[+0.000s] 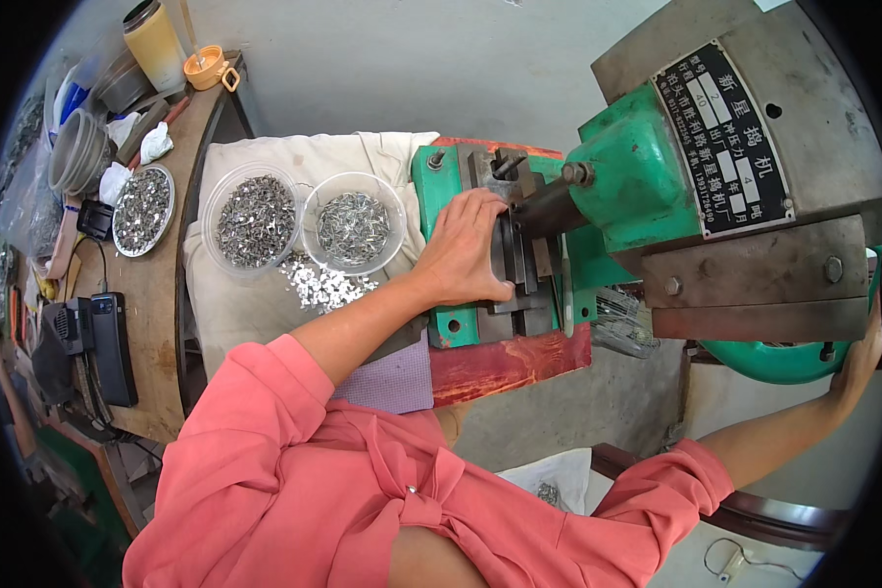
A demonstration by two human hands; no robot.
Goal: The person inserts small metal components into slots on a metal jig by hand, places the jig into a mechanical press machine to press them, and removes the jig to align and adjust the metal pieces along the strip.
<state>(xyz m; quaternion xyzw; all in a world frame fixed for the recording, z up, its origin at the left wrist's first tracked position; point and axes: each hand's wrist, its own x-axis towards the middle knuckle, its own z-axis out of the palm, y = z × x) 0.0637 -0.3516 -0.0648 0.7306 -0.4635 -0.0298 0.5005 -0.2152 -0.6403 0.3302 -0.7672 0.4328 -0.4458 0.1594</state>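
My left hand (465,250) lies over the left side of the dark steel die block (519,260), its thumb and fingers spread apart and touching the tooling. No workpiece shows between them. The die sits on the green base (451,323) of a bench press, in line with its dark steel ram (544,208). At the far right, my right hand (862,343) is closed round the rim of the press's green handwheel (769,363); its fingertips are partly hidden. Beside my left forearm stand two clear tubs of small metal pieces, the left tub (209,225) and the right tub (399,220).
Small flat silvery pieces (328,286) lie loose on the cloth (230,314) before the tubs. The wooden table (152,343) at left bears a metal dish (118,220), a black device (115,348) and a yellow flask (154,44). The press head (755,279) overhangs at right.
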